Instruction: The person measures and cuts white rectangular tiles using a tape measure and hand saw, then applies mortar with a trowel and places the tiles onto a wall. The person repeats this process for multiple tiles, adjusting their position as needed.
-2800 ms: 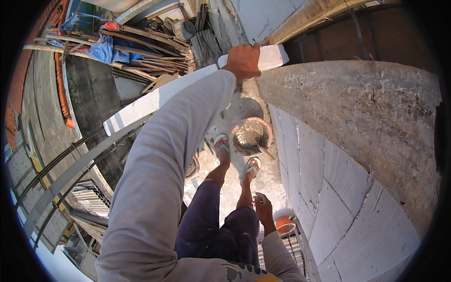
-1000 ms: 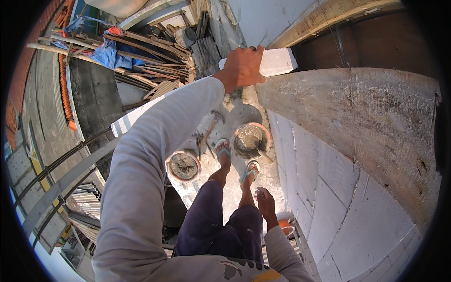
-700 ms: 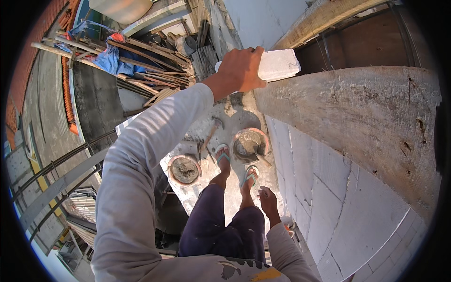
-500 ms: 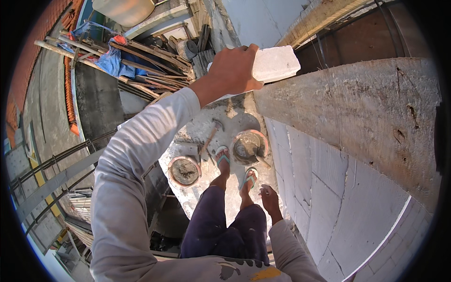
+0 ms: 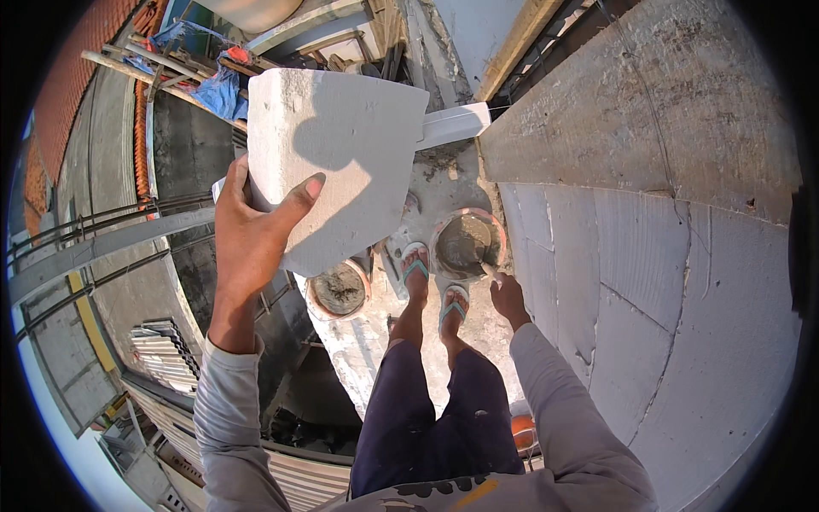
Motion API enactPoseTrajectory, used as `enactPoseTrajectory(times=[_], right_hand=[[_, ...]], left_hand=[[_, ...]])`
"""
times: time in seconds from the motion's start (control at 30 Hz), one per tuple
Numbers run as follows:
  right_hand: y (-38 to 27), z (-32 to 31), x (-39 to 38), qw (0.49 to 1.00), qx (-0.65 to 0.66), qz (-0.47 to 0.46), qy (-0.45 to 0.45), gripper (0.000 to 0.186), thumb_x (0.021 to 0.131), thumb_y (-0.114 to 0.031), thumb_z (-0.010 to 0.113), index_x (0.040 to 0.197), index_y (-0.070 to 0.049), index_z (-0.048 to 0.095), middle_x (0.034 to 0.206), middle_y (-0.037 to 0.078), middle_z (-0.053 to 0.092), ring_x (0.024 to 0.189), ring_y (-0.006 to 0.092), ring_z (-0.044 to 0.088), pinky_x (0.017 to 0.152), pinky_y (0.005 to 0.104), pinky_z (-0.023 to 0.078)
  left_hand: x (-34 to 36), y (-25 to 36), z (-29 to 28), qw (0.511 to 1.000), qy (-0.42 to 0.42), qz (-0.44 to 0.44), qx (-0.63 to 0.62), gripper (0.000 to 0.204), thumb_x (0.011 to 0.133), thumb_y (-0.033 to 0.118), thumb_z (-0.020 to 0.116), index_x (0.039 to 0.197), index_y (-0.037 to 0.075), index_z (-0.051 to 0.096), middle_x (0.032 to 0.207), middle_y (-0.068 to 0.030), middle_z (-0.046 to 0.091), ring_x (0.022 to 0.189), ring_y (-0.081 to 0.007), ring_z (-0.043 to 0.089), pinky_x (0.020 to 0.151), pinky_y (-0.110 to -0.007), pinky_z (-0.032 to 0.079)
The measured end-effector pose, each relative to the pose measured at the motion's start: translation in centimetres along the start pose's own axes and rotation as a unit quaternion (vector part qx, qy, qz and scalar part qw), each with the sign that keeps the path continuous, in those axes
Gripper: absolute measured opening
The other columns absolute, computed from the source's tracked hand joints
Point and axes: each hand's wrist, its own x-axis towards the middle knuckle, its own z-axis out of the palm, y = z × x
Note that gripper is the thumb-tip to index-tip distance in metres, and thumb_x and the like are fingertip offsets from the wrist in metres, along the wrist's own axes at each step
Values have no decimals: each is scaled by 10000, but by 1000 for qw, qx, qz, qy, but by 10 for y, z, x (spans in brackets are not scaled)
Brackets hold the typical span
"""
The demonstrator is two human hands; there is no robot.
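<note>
My left hand [image 5: 256, 230] grips a large white lightweight concrete block [image 5: 358, 162] by its near left edge, thumb on the broad face and the other fingers mostly behind it. The block is held up in front of me, and a shadow falls across its face. Down to the right, my right hand [image 5: 509, 300] is closed around the handle end of a trowel [image 5: 490, 270]. The trowel's other end lies in wet grey mortar in a round bucket [image 5: 438, 271]. Beyond the block, another white block-like piece [image 5: 456, 125] reaches toward the concrete beam.
A second bucket [image 5: 365, 294] with grey mix stands left of my sandalled feet. On my right rises a white block wall [image 5: 631, 316] below a rough concrete beam [image 5: 648, 111]. The ledge [image 5: 341, 350] drops off to the left, near metal rails [image 5: 111, 243].
My left hand has brought the block back toward me and left, turning its broad face into view. My right hand has moved forward to the trowel handle.
</note>
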Motion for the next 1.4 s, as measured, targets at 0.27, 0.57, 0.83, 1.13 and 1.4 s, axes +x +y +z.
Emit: enactPoseTrajectory(times=[0.27, 0.57, 0.83, 1.13, 1.4], right_hand=[[67, 109, 79, 983, -174, -24, -53, 398, 963, -259, 615, 1292, -52, 530, 1334, 208, 511, 1141, 415, 626, 907, 552, 575], [106, 101, 50, 996, -45, -68, -30, 460, 1021, -410, 574, 1323, -63, 564, 940, 222, 710, 936, 400, 707, 851, 504, 549], [88, 52, -39, 969, 236, 43, -64, 325, 1019, -289, 630, 1270, -82, 638, 770, 82, 628, 687, 141, 595, 641, 337, 485], [11, 1, -85, 904, 265, -259, 216, 399, 888, -157, 727, 1232, -15, 584, 965, 164, 654, 751, 274, 658, 647, 378, 527], [-4, 9, -85, 909, 137, -246, 306, 243, 852, -112, 749, 1058, -23, 655, 1035, 153, 643, 866, 348, 665, 718, 432, 539]], left_hand=[[-181, -228, 18, 908, 83, -310, -268, 683, 1014, 425, 552, 1482, -55, 419, 1377, -214, 565, 1223, -300, 608, 992, -425, 524], [-257, -332, 106, 721, 112, -372, -574, 703, 997, 489, 568, 1523, 55, 402, 1461, -151, 529, 1328, -339, 534, 1088, -508, 458], [-263, -369, 127, 761, 47, -326, -558, 781, 980, 571, 559, 1553, 73, 372, 1439, -147, 555, 1280, -331, 583, 1053, -506, 509], [-249, -378, 187, 729, -61, -413, -543, 664, 980, 539, 557, 1447, 69, 512, 1293, -134, 643, 1133, -283, 655, 951, -413, 563], [-240, -318, 215, 714, -156, -410, -546, 612, 964, 509, 527, 1388, 69, 560, 1242, -122, 667, 1082, -270, 667, 929, -420, 563]])
